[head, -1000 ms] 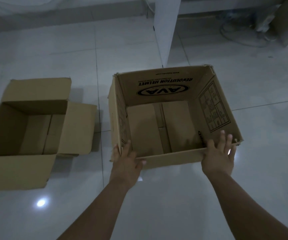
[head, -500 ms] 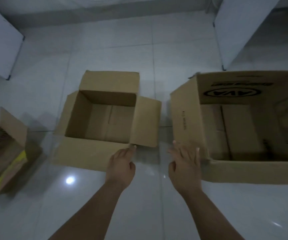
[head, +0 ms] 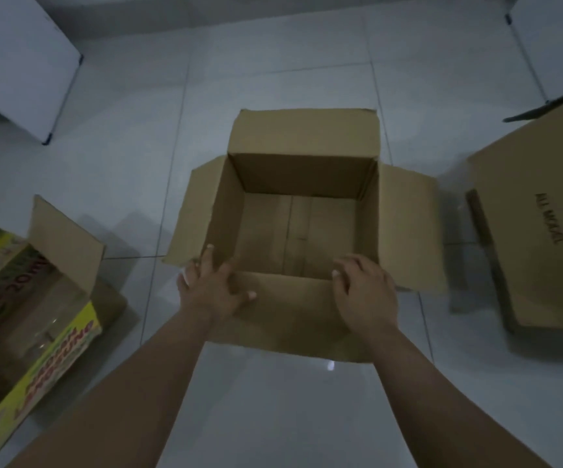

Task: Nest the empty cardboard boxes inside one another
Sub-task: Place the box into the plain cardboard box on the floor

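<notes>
Now: left hand [head: 213, 292] and right hand [head: 362, 295] both clamped on near rim of plain middle box [head: 298, 231], empty, flaps out, on floor [head: 273, 417] | step: pickup | next: likely lift, carry right into big box [head: 540, 231]; flaps may snag | printed yellow box [head: 19, 315] left, untouched

It looks like an indoor room with a glossy white tiled floor [head: 273, 417], where white panels [head: 19, 62] stand and open cardboard boxes [head: 307, 214] lie around.
</notes>
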Demonstrator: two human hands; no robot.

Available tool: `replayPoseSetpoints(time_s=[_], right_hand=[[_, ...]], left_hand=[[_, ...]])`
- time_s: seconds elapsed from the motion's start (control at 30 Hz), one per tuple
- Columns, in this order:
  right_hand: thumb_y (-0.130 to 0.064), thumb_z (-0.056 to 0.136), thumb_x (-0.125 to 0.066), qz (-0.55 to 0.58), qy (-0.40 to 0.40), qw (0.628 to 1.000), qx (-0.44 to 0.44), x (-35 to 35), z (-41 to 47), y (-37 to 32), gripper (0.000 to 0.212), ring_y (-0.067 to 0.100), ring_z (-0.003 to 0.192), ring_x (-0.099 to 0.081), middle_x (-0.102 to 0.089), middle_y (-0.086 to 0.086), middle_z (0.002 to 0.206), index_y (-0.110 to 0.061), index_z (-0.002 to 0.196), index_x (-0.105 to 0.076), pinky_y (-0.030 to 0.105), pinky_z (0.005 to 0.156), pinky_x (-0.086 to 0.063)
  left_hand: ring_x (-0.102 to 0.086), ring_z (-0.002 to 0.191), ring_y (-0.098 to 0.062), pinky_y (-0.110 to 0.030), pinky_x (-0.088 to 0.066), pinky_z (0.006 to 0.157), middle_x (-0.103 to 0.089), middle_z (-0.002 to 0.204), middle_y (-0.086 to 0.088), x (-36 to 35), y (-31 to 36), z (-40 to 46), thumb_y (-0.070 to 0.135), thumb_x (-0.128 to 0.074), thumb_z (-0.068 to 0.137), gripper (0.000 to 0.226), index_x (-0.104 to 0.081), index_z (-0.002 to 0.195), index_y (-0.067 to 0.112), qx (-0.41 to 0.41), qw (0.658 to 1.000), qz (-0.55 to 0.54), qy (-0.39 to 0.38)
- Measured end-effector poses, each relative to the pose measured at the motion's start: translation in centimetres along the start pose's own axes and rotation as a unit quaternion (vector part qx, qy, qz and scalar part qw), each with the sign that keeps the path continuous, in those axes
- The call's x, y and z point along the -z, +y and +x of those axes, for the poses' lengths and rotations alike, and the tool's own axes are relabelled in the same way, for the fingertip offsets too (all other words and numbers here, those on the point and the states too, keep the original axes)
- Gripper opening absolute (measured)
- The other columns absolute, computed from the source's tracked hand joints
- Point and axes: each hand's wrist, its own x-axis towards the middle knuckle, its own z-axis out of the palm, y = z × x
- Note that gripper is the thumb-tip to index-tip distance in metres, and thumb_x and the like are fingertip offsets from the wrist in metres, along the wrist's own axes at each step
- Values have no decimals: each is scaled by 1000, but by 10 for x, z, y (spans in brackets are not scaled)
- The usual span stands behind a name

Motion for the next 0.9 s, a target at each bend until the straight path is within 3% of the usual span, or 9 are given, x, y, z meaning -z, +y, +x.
replayPoseSetpoints(time_s=[0.07, 0.13, 0.2, 0.3, 0.4, 0.53, 0.73, 0.9], right_hand=[[-38, 95, -31, -50, 29, 998, 8, -22, 7, 8, 36, 20, 114, -51, -62, 1, 117, -22, 109, -60, 42, 116, -9], [-42, 94, -27, -103, 98, 989, 36, -37, 13, 16, 46, 22, 90, -60, -70, 2, 88, -18, 85, -66, 41, 113, -8], [-42, 92, -30, -124, 196, 970, 78, -47, 19, 25, 50, 24, 67, -60, -66, 3, 64, -15, 64, -62, 41, 107, -18], [-42, 94, -36, -153, 298, 935, 116, -51, 30, 40, 51, 24, 52, -55, -57, 4, 50, -15, 54, -54, 40, 95, -32], [-41, 94, -35, -164, 341, 918, 115, -47, 42, 50, 54, 25, 49, -55, -57, 6, 48, -12, 52, -54, 38, 88, -35], [-36, 88, -44, -159, 362, 914, 96, -36, 52, 60, 47, 26, 48, -56, -58, 8, 46, -10, 50, -55, 38, 86, -34], [-34, 86, -45, -142, 355, 919, 98, -33, 57, 65, 43, 25, 51, -56, -58, 6, 48, -12, 51, -57, 37, 85, -33], [-36, 87, -42, -133, 308, 938, 83, -26, 53, 60, 47, 26, 53, -57, -59, 8, 50, -10, 52, -59, 37, 88, -31]], left_hand=[[7, 143, -36, -59, 0, 113, 6, 158, 4, -14, -12, 19, 66, -63, 65, 72, -43, 129, 40, 3, 1000, -29, 7], [-7, 140, -39, -55, -8, 114, -20, 154, -3, -29, -16, 33, 64, -68, 62, 65, -57, 114, 26, -39, 994, -59, 86], [-27, 127, -41, -48, -22, 108, -48, 132, -10, -40, -15, 36, 58, -73, 60, 58, -62, 97, 15, -71, 975, -97, 187], [-37, 113, -40, -43, -31, 94, -56, 107, -8, -52, -6, 36, 55, -75, 58, 50, -61, 80, 13, -76, 954, -145, 252], [-37, 115, -36, -40, -31, 94, -55, 104, -4, -52, 7, 37, 62, -69, 61, 47, -54, 77, 20, -67, 962, -151, 218], [-30, 125, -34, -43, -30, 102, -52, 121, -5, -47, 31, 36, 67, -60, 67, 60, -60, 100, 17, -49, 977, -129, 165], [-20, 126, -36, -45, -34, 100, -45, 130, -5, -42, 41, 34, 68, -60, 67, 67, -56, 113, 19, -22, 981, -144, 124], [-29, 129, -37, -47, -21, 108, -42, 135, -8, -24, 45, 44, 74, -53, 67, 75, -50, 122, 22, 3, 997, -67, 32]])
